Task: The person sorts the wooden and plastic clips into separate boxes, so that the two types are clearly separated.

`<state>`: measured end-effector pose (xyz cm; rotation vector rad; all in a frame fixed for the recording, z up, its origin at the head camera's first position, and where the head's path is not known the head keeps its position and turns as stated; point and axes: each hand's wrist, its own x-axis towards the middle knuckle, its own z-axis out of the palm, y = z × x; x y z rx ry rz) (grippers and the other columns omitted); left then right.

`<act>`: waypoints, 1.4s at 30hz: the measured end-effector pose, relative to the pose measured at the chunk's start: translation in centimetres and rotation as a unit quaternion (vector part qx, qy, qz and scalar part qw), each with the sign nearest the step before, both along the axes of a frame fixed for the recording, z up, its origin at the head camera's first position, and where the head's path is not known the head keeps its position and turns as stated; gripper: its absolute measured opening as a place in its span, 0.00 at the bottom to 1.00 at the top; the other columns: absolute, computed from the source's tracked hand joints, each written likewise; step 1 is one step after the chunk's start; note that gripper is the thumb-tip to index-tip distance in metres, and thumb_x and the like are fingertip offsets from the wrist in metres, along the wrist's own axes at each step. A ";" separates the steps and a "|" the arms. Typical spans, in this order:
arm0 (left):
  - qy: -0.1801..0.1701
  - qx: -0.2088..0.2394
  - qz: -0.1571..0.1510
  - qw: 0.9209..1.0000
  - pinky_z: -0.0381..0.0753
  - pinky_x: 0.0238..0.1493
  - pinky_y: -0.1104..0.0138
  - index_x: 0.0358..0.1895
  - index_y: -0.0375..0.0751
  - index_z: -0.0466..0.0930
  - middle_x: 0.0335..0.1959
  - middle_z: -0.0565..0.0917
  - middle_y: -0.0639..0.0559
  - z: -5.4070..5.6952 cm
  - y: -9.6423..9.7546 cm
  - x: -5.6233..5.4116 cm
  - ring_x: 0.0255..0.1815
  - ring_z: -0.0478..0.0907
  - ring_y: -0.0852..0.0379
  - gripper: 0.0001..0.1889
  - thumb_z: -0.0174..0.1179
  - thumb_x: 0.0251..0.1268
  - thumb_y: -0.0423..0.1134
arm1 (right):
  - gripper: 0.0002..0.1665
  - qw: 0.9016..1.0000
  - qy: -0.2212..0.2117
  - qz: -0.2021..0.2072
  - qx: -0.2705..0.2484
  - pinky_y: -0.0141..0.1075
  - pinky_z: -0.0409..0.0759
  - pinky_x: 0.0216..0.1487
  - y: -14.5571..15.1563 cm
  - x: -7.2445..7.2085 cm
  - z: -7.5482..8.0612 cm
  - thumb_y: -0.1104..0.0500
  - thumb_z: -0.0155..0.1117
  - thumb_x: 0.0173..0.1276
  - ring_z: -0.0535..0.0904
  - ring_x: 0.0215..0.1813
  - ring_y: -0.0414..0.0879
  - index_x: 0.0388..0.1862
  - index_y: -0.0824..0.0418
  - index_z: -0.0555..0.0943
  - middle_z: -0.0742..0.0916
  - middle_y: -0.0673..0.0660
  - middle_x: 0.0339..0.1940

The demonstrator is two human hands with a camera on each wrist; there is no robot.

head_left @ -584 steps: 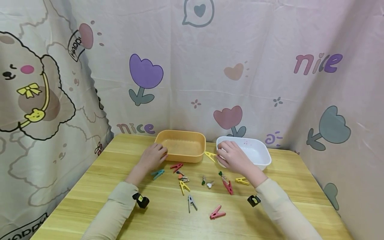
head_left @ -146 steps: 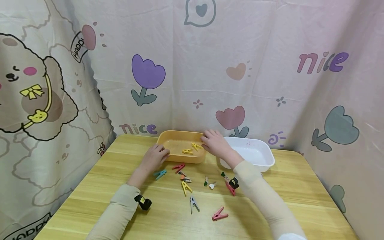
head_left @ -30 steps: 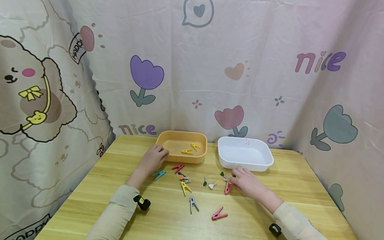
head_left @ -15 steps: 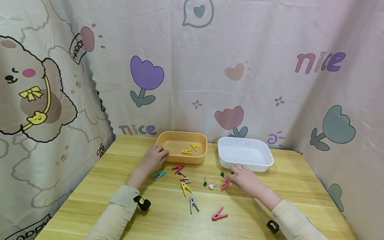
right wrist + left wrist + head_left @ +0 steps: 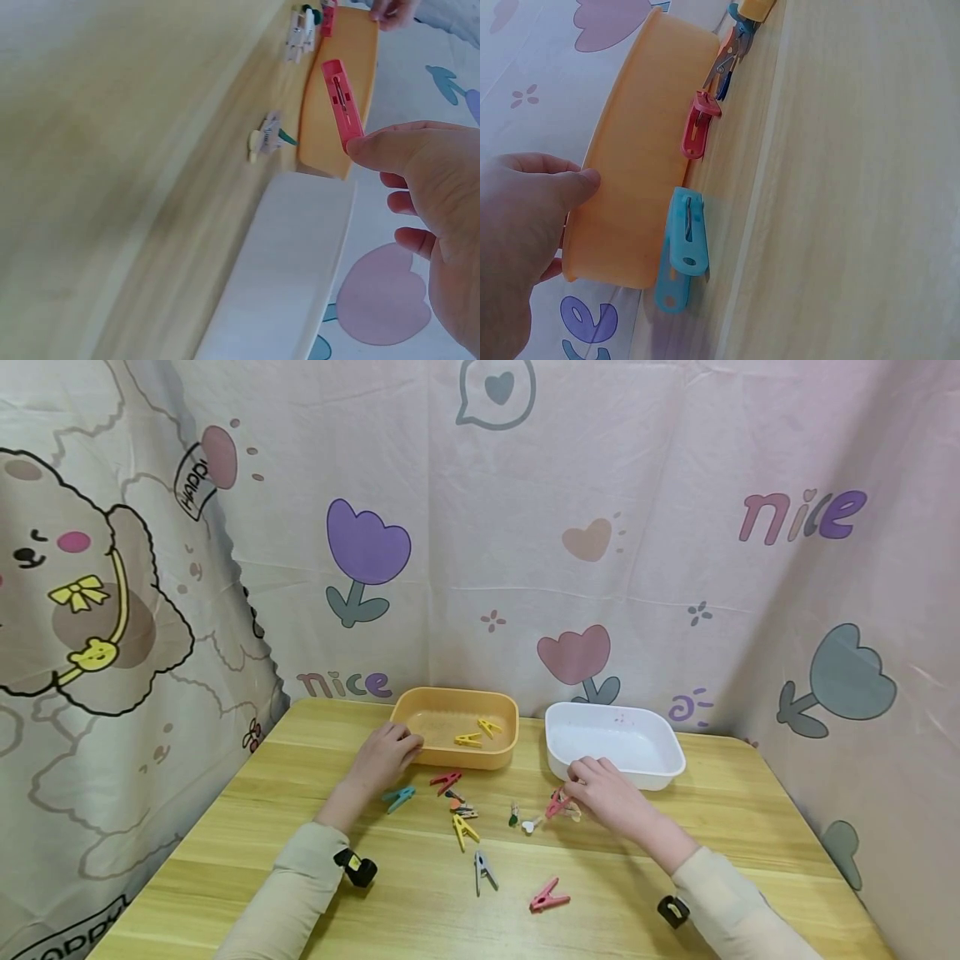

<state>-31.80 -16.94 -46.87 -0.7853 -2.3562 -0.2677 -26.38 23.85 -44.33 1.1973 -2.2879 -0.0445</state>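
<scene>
My left hand (image 5: pixel 382 756) grips the near left rim of the orange tub (image 5: pixel 465 758); in the left wrist view the thumb (image 5: pixel 577 186) lies on its outer wall. My right hand (image 5: pixel 611 797) pinches a red clothespin (image 5: pixel 343 103) between thumb and fingertips, raised above the table in front of the white tub (image 5: pixel 615 772). Two yellow clothespins (image 5: pixel 468 740) lie inside the orange tub. Below the right hand is a small wooden clip (image 5: pixel 268 136) with a green end. A teal clothespin (image 5: pixel 688 232) and another red clothespin (image 5: pixel 699 127) lie by the orange tub.
On the wooden table (image 5: pixel 360 910) lie a yellow clothespin (image 5: pixel 463 831), a grey clothespin (image 5: pixel 483 871), a pink clothespin (image 5: pixel 549 896) and several small decorated clips (image 5: pixel 513 814). A printed curtain (image 5: pixel 480 527) hangs behind and along the sides.
Two yellow clothespins have gone from the table into the orange tub. My right hand has since taken the red clothespin and raised it, moving slightly left. The left hand stays put.
</scene>
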 end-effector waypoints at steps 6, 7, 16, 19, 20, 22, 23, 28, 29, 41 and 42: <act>0.005 -0.002 0.000 1.000 0.74 0.36 0.61 0.37 0.44 0.86 0.31 0.79 0.50 -0.1 -0.1 -0.2 0.33 0.72 0.52 0.04 0.67 0.61 0.37 | 0.06 1.000 -0.008 -0.012 0.000 0.38 0.68 0.39 -0.3 -0.4 0.7 0.59 0.73 0.56 0.73 0.42 0.47 0.32 0.53 0.83 0.77 0.49 0.35; 0.006 -0.002 0.000 1.000 0.74 0.36 0.62 0.37 0.45 0.86 0.31 0.79 0.50 -0.1 -0.1 -0.2 0.33 0.72 0.52 0.04 0.67 0.60 0.37 | 0.07 1.000 -0.003 -0.010 -0.002 0.38 0.68 0.39 -0.4 -0.6 0.7 0.59 0.73 0.55 0.73 0.42 0.47 0.32 0.53 0.83 0.77 0.49 0.35; 0.019 0.006 -0.008 1.000 0.74 0.35 0.61 0.36 0.44 0.85 0.30 0.78 0.50 -0.2 -0.1 -0.2 0.32 0.72 0.52 0.04 0.68 0.58 0.36 | 0.08 1.000 -0.004 -0.010 -0.010 0.40 0.71 0.41 -1.2 -1.3 1.9 0.59 0.74 0.56 0.75 0.43 0.48 0.33 0.52 0.83 0.80 0.51 0.38; 0.014 0.004 -0.003 1.000 0.74 0.36 0.61 0.37 0.44 0.85 0.30 0.78 0.50 -0.2 -0.1 -0.3 0.33 0.71 0.52 0.04 0.68 0.59 0.36 | 0.08 1.000 -0.002 -0.013 -0.012 0.40 0.71 0.42 -1.5 -1.7 2.2 0.58 0.74 0.56 0.75 0.44 0.48 0.34 0.52 0.83 0.80 0.51 0.39; 0.012 0.003 -0.001 1.000 0.74 0.36 0.61 0.37 0.45 0.85 0.30 0.78 0.50 -0.2 -0.1 -0.3 0.33 0.71 0.52 0.04 0.67 0.60 0.36 | 0.08 1.000 -0.002 -0.012 -0.014 0.40 0.71 0.42 -1.6 -1.8 2.3 0.58 0.74 0.57 0.75 0.44 0.49 0.34 0.52 0.83 0.80 0.51 0.40; 0.006 0.002 0.000 1.000 0.74 0.36 0.61 0.37 0.44 0.85 0.31 0.78 0.50 -0.2 -0.1 -0.3 0.33 0.72 0.51 0.04 0.67 0.60 0.36 | 0.07 1.000 0.002 -0.009 -0.018 0.40 0.72 0.42 -1.8 -2.0 2.5 0.58 0.73 0.58 0.75 0.44 0.49 0.34 0.52 0.83 0.80 0.52 0.39; 0.006 0.002 -0.001 1.000 0.74 0.36 0.61 0.37 0.44 0.86 0.31 0.78 0.50 -0.2 -0.1 -0.2 0.33 0.72 0.51 0.04 0.67 0.60 0.36 | 0.07 1.000 0.004 -0.008 -0.019 0.40 0.72 0.42 -1.9 -2.1 2.6 0.58 0.73 0.58 0.76 0.44 0.49 0.34 0.52 0.83 0.80 0.52 0.39; 0.010 0.005 -0.006 1.000 0.74 0.36 0.60 0.36 0.44 0.85 0.30 0.79 0.49 -0.1 0.0 -0.1 0.33 0.72 0.51 0.04 0.68 0.59 0.35 | 0.06 1.000 0.011 -0.006 -0.021 0.41 0.73 0.43 -2.5 -2.5 3.1 0.59 0.72 0.59 0.76 0.45 0.49 0.35 0.53 0.83 0.80 0.52 0.39; 0.012 0.005 -0.007 1.000 0.74 0.36 0.60 0.36 0.43 0.85 0.30 0.79 0.49 -0.1 0.0 -0.1 0.33 0.72 0.51 0.04 0.68 0.59 0.35 | 0.06 1.000 0.009 -0.007 -0.021 0.41 0.73 0.43 -2.7 -2.6 3.2 0.59 0.71 0.60 0.76 0.45 0.49 0.35 0.53 0.83 0.80 0.52 0.39; -0.011 0.001 0.001 1.000 0.74 0.38 0.61 0.38 0.44 0.86 0.32 0.79 0.49 0.0 0.0 0.0 0.34 0.73 0.51 0.04 0.66 0.62 0.37 | 0.03 0.999 -0.019 -0.025 -0.027 0.41 0.70 0.45 -4.4 -3.6 4.5 0.59 0.68 0.64 0.73 0.46 0.50 0.37 0.55 0.83 0.79 0.53 0.40; -0.013 0.000 0.003 1.000 0.74 0.38 0.61 0.38 0.44 0.86 0.32 0.79 0.49 0.0 0.0 0.0 0.35 0.72 0.51 0.04 0.65 0.62 0.37 | 0.04 0.999 -0.019 -0.025 -0.028 0.41 0.70 0.45 -4.4 -3.7 4.6 0.59 0.68 0.64 0.73 0.46 0.50 0.37 0.55 0.83 0.79 0.53 0.39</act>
